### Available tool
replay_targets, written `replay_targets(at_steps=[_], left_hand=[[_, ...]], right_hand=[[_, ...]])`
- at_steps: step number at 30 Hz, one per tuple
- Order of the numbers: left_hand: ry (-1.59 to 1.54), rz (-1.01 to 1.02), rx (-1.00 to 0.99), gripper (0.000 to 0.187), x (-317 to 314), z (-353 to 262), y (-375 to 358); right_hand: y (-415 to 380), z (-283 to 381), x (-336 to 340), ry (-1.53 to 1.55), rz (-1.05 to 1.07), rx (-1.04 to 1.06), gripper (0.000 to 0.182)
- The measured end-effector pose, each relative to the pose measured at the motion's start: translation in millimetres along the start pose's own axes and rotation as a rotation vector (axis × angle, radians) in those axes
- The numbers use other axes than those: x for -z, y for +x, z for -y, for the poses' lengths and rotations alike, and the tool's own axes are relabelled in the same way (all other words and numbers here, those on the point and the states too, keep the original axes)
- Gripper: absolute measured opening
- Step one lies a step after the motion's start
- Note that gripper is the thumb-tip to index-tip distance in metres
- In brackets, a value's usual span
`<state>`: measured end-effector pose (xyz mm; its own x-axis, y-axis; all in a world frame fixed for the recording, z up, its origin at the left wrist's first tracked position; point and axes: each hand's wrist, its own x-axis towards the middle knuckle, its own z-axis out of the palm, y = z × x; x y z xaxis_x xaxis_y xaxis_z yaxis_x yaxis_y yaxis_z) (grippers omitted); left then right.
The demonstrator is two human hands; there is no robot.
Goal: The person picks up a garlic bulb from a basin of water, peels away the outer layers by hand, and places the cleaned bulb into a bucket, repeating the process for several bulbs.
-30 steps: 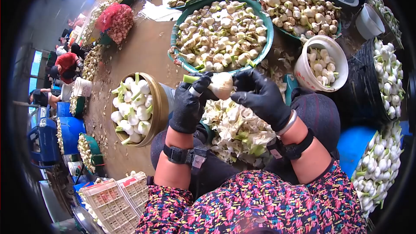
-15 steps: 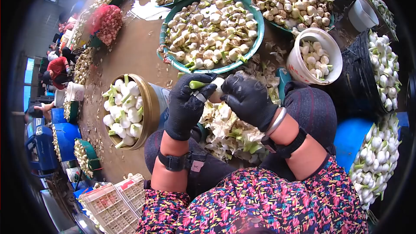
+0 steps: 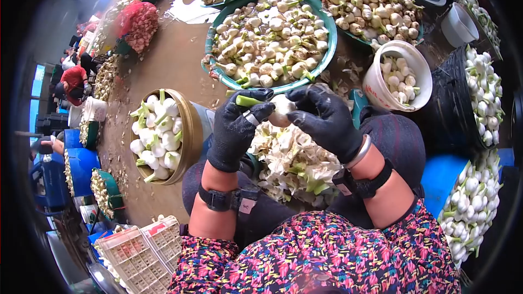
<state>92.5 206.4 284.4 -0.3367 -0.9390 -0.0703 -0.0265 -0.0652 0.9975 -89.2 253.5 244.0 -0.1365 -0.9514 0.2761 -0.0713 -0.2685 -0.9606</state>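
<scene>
Both my hands wear black gloves. My left hand (image 3: 231, 133) is closed around the green stem of a garlic bulb (image 3: 282, 110), with the stem end sticking out past the fingers. From the other side, the thumb and forefinger of my right hand (image 3: 327, 121) pinch the bulb, whose white skin shows between the hands. Below them, a heap of peeled garlic skins (image 3: 297, 158) lies between my knees. Just beyond my hands stands a green tub (image 3: 333, 38) of garlic bulbs in water.
To the left is a tan bucket (image 3: 188, 136) of clean white garlic. A white bucket (image 3: 372, 84) with some bulbs and a black basket (image 3: 444, 92) stand on the right. A plastic crate (image 3: 141, 256) lies at lower left. A person in red (image 3: 73, 80) sits far left.
My right hand has opened out from a tight fist-like grip and turned, exposing more of the bulb. My left hand stays on the stem. The view has shifted slightly.
</scene>
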Motion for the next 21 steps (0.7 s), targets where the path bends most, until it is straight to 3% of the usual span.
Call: replay_targets(at_steps=[2, 4, 7, 11, 13, 17, 19, 21], left_hand=[[0.049, 0.025, -0.008, 0.02, -2.1, 2.2, 1.0], [0.056, 0.062, -0.057, 0.02, -1.2, 5.9, 1.6], [0.309, 0.112, -0.167, 0.016, -2.9, 4.0, 2.0], [0.249, 0.076, -0.127, 0.014, -4.0, 5.2, 0.6], [0.436, 0.107, -0.241, 0.013, -6.0, 3.2, 0.6], [0.415, 0.029, -0.165, 0.02, -1.0, 1.7, 0.4], [-0.044, -0.057, 0.04, 0.021, 2.7, 3.4, 1.7], [0.035, 0.022, -0.081, 0.024, 15.8, 1.4, 3.5]], right_hand=[[1.6, 3.4, 4.9, 0.015, 0.189, -0.193, 0.023], [3.3, 6.1, 3.9, 0.066, 0.186, -0.192, 0.024], [4.8, 2.5, 4.4, -0.082, 0.256, -0.141, 0.021], [3.7, 2.3, -0.1, -0.251, 0.309, 0.054, 0.013], [3.3, 1.7, -1.8, -0.294, 0.368, 0.064, 0.009], [-0.8, 10.1, -3.2, -0.44, 0.304, 0.043, 0.014], [-7.6, 9.3, -1.7, -0.603, 0.407, -0.054, 0.013], [-12.7, 5.4, -1.2, -0.798, 0.498, -0.126, 0.016]])
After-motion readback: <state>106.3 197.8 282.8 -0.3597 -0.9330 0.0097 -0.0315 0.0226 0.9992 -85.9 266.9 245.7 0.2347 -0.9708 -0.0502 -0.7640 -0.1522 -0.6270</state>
